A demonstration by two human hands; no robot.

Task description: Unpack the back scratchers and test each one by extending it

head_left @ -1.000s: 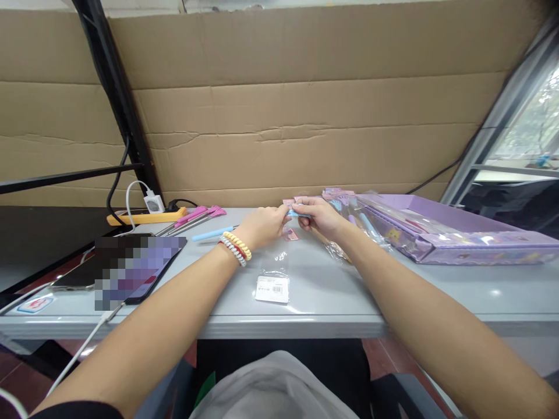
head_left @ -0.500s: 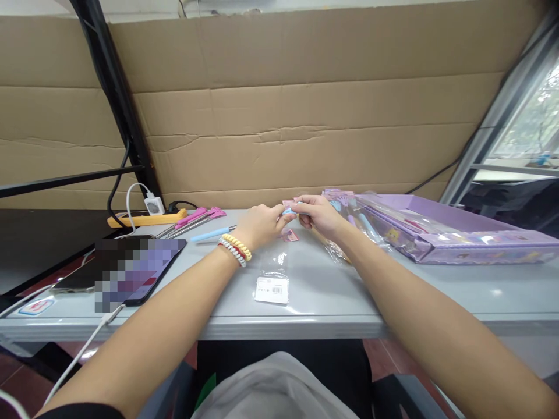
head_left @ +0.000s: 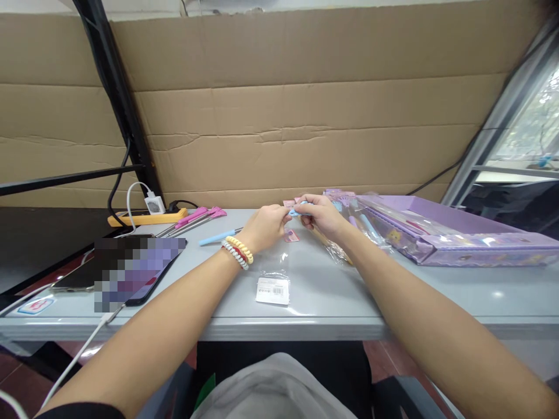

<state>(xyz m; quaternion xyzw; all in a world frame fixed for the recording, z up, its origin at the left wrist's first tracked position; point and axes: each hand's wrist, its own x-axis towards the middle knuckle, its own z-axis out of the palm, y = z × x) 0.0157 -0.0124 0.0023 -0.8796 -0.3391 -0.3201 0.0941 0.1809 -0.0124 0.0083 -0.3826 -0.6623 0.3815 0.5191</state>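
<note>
Both hands pinch a small blue piece above the table

Brown cardboard (head_left: 305, 163) stands behind a pale grey table (head_left: 437, 291). On the table's right side sits an open purple box (head_left: 489, 251), with clear packets (head_left: 371, 227) leaning against its left side and spreading toward the right hand.

The left hand (head_left: 267, 224) and the right hand (head_left: 321, 215) meet over the far half of the table, both closed, thumbs and fingers pressed together on the blue piece.

Just left of the left hand, a blue-handled tool (head_left: 217, 238) lies slantwise: its long axis runs mostly sideways, the handle's free end pointing left and slightly toward the person, the thin metal shaft pointing right and away. The handle is light blue, smooth and straight; the shaft disappears behind the left hand, so whether it joins the blue piece cannot be told.

The small blue piece (head_left: 295, 213) has its long axis roughly left to right, rising a little toward the right hand. It is light blue; fingers cover most of it, hiding its full shape. It lies between the two hands, touching the fingertips of each.
</note>
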